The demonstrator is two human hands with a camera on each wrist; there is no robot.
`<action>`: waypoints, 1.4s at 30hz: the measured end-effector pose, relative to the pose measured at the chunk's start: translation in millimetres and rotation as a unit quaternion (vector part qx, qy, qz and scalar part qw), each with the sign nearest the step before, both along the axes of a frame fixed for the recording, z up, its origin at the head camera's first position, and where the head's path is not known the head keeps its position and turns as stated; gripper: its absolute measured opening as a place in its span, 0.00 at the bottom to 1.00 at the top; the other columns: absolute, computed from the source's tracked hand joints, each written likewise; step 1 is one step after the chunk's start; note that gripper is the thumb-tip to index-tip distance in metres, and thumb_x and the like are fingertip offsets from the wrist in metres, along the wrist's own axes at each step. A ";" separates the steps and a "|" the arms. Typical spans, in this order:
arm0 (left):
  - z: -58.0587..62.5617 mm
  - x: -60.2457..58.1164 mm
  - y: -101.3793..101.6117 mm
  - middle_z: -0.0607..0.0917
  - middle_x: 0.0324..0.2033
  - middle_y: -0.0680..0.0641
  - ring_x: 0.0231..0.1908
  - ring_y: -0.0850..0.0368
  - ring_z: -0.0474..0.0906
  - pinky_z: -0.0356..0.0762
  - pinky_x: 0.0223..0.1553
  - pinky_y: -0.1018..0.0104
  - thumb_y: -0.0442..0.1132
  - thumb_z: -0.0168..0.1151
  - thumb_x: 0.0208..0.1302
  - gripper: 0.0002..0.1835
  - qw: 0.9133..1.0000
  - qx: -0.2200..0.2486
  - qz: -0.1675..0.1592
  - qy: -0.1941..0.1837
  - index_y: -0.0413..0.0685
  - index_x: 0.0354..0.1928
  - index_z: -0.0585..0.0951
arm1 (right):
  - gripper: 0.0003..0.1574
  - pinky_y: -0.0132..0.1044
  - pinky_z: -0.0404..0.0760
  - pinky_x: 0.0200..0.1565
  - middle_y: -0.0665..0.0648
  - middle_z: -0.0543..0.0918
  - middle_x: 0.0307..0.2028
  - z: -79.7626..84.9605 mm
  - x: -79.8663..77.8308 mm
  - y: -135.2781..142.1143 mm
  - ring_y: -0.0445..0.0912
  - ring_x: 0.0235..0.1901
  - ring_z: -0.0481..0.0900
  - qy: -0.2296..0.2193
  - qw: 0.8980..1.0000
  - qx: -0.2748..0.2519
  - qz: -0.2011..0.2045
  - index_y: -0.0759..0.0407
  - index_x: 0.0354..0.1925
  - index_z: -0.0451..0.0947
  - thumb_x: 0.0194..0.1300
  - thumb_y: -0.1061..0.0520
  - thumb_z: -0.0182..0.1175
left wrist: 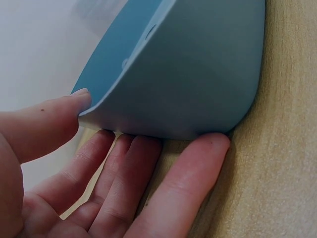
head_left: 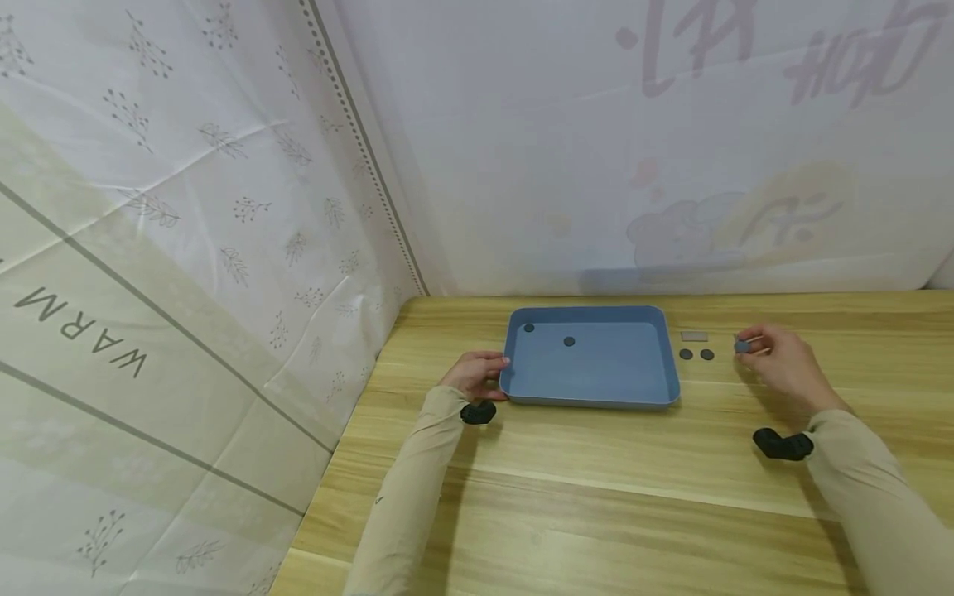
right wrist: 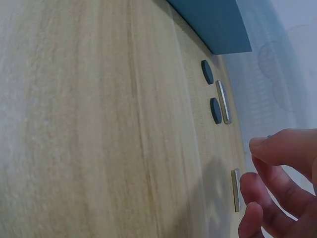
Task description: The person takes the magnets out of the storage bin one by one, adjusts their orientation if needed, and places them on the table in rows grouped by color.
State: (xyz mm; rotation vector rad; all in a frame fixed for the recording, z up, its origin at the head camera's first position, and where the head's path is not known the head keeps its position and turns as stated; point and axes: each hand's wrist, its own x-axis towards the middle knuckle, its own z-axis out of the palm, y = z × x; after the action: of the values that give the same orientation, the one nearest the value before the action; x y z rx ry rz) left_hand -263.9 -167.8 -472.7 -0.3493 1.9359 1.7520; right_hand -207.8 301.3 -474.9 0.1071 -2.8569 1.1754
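Observation:
A shallow blue tray (head_left: 596,400) lies on the table with two dark round discs in it, one (head_left: 529,328) at the far left corner and one (head_left: 570,341) nearer the middle. My left hand (head_left: 474,375) grips the tray's left end; the left wrist view has the thumb (left wrist: 74,106) at the rim and fingers against the outer wall. Right of the tray, my right hand (head_left: 786,364) pinches a similar disc (head_left: 741,347), mostly hidden by the fingers in the right wrist view. Two more discs (head_left: 686,354) (head_left: 707,354) lie between tray and hand.
A flat silvery bar (head_left: 694,336) lies just behind the two loose discs. Another slim silvery bar (right wrist: 236,191) rests on the table beside my right fingers. Patterned cloths hang behind the wooden table (head_left: 566,513) and along its left side.

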 end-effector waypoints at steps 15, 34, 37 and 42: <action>-0.6 -0.9 -0.3 0.77 0.58 0.32 0.47 0.48 0.80 0.80 0.47 0.44 0.36 0.58 0.68 0.25 1.000 0.016 0.008 -0.004 0.38 0.66 0.69 | 0.23 0.36 0.73 0.32 0.66 0.77 0.42 -6.0 -6.0 0.8 0.55 0.40 0.76 -0.025 0.999 0.029 0.026 0.68 0.53 0.74 0.67 0.53 0.59; 2.5 0.4 0.5 0.76 0.60 0.33 0.50 0.46 0.80 0.80 0.48 0.44 0.37 0.59 0.69 0.27 1.000 0.012 0.003 -0.006 0.38 0.67 0.68 | 0.23 0.52 0.74 0.40 0.71 0.78 0.45 -12.5 -14.0 -2.1 0.62 0.43 0.76 -0.053 0.997 0.046 0.031 0.71 0.52 0.74 0.67 0.55 0.59; 2.8 0.6 0.1 0.76 0.59 0.34 0.50 0.47 0.80 0.81 0.47 0.45 0.37 0.59 0.68 0.27 1.000 0.011 0.002 -0.006 0.38 0.67 0.69 | 0.23 0.53 0.74 0.41 0.72 0.78 0.45 -12.7 -14.7 -2.2 0.63 0.44 0.76 -0.058 0.997 0.045 0.029 0.71 0.53 0.74 0.67 0.55 0.59; 2.1 0.4 -0.6 0.77 0.59 0.34 0.50 0.47 0.80 0.82 0.47 0.46 0.38 0.59 0.68 0.27 1.000 0.010 0.003 -0.007 0.39 0.67 0.69 | 0.24 0.55 0.73 0.42 0.74 0.78 0.46 -11.1 -15.1 -2.5 0.65 0.45 0.75 -0.065 0.997 0.044 0.027 0.72 0.53 0.73 0.67 0.54 0.58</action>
State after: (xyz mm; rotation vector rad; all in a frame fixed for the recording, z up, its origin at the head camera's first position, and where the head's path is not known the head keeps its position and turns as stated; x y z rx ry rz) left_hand -263.5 -168.4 -470.6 -0.3590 1.9081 1.7661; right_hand -222.9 298.8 -486.0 0.1175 -3.0394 1.1038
